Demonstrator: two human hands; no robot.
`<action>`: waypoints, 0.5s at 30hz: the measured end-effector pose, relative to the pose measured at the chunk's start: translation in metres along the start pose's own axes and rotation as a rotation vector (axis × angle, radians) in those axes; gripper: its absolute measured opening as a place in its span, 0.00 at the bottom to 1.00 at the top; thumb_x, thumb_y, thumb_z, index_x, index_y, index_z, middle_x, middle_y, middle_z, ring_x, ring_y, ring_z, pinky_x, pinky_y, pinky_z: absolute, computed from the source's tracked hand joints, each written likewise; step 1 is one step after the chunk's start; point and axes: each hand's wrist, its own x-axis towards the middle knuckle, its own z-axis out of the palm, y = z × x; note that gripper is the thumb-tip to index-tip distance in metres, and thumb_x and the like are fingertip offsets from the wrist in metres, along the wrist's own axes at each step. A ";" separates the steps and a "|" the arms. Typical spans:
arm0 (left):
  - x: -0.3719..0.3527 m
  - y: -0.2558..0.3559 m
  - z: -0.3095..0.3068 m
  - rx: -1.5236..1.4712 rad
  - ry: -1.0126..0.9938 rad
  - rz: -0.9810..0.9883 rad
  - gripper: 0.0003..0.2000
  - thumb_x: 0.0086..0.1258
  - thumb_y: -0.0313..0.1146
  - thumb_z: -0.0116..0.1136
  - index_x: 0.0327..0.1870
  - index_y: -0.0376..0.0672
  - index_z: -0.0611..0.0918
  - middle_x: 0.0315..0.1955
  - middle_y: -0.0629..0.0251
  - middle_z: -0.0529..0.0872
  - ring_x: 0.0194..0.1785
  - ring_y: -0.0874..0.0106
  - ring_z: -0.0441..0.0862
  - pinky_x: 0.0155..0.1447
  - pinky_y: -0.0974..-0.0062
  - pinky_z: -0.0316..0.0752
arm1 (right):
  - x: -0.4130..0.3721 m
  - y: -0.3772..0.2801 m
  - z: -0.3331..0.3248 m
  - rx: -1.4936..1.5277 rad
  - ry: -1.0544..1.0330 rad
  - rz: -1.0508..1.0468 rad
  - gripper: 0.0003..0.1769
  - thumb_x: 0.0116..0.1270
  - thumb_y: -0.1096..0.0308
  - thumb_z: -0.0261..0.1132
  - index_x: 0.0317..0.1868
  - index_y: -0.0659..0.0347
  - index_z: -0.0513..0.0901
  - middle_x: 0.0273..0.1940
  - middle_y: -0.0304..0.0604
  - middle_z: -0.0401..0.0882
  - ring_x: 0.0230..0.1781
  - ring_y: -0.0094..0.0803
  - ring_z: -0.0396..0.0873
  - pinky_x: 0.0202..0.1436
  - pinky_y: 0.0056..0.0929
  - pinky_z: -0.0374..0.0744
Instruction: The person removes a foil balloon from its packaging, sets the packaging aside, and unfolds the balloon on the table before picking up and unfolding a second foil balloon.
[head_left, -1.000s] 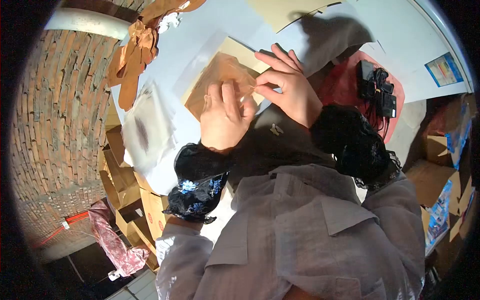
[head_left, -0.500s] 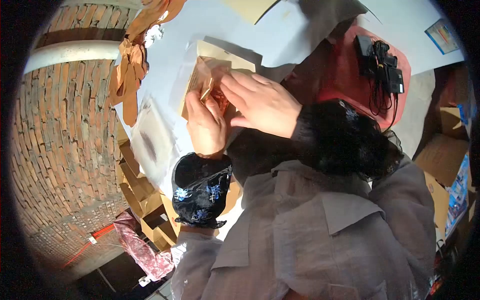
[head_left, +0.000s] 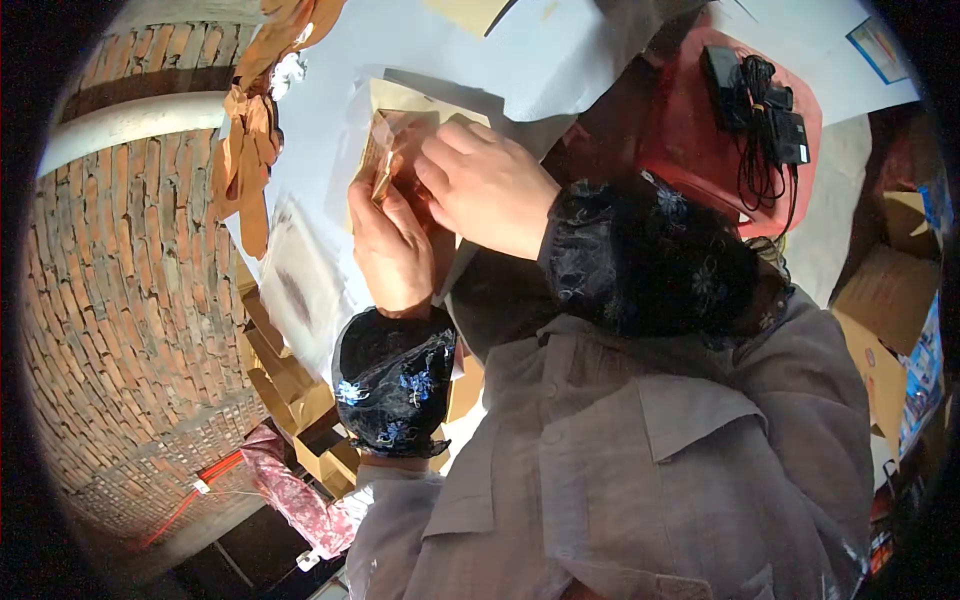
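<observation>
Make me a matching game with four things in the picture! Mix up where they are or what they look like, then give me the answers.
1. Black cables
2. Brick wall
3. Left sleeve cover
4. Left hand

A. At the picture's left side
B. Touching the shiny coppery packet
C. On the red surface
D. Black with blue flowers

Right pairs: 1-C, 2-A, 3-D, 4-B

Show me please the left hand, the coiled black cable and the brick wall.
Left hand (head_left: 392, 258): head view, back of the hand.
Coiled black cable (head_left: 757, 80): head view, upper part of the coil.
Brick wall (head_left: 125, 290): head view, middle of the brickwork.
</observation>
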 end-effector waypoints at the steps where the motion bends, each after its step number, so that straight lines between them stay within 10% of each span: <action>1: 0.001 0.002 -0.001 -0.007 0.004 0.004 0.13 0.80 0.34 0.44 0.59 0.39 0.72 0.48 0.43 0.82 0.51 0.43 0.81 0.52 0.55 0.77 | 0.003 0.001 0.002 0.006 0.052 0.000 0.12 0.59 0.62 0.66 0.36 0.64 0.82 0.41 0.39 0.75 0.50 0.35 0.73 0.54 0.33 0.77; 15: -0.003 0.000 0.003 0.045 0.006 -0.002 0.14 0.82 0.30 0.44 0.62 0.37 0.72 0.53 0.46 0.84 0.57 0.52 0.83 0.60 0.64 0.75 | 0.032 -0.011 0.022 -0.271 -0.291 0.155 0.12 0.60 0.62 0.62 0.32 0.56 0.92 0.39 0.36 0.84 0.60 0.35 0.70 0.43 0.34 0.80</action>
